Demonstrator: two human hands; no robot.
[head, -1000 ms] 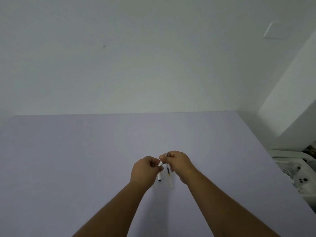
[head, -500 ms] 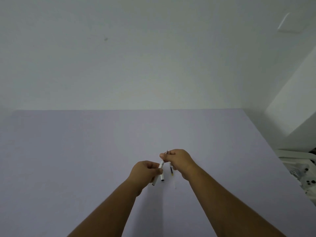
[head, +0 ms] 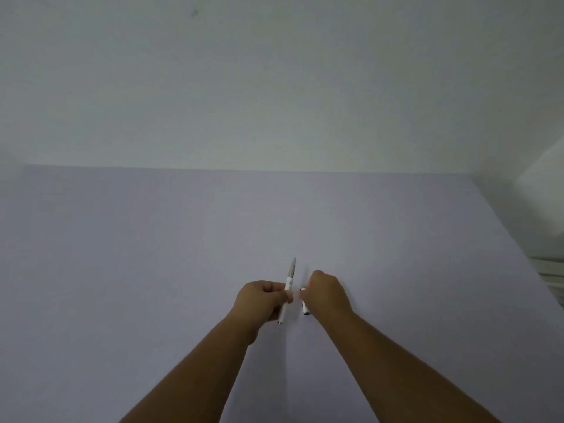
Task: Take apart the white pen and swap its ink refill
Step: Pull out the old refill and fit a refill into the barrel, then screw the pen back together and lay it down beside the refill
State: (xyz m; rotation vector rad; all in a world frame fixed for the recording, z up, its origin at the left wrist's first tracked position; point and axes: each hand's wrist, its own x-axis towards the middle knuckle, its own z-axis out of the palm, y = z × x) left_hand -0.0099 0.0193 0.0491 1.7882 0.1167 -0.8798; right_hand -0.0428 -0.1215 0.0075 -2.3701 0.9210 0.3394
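Observation:
My left hand (head: 264, 300) grips the white pen (head: 287, 293) around its middle. The pen is held nearly upright, its grey pointed tip aimed away from me and its rear end just above the lilac table (head: 152, 270). Just to the right, my right hand (head: 326, 296) is curled with its fingertips closed on the upper end of a short white pen piece with black ends (head: 304, 306). That piece's lower end rests near the table. The loose refill seen earlier is hidden.
A plain white wall (head: 274, 87) rises behind the table's far edge. The table's right edge runs diagonally at the right, with white objects (head: 552, 276) beyond it.
My hands have separated. The left one swung the pen up so its tip points away. The right one dropped onto the short white piece on the table, covering the loose refill.

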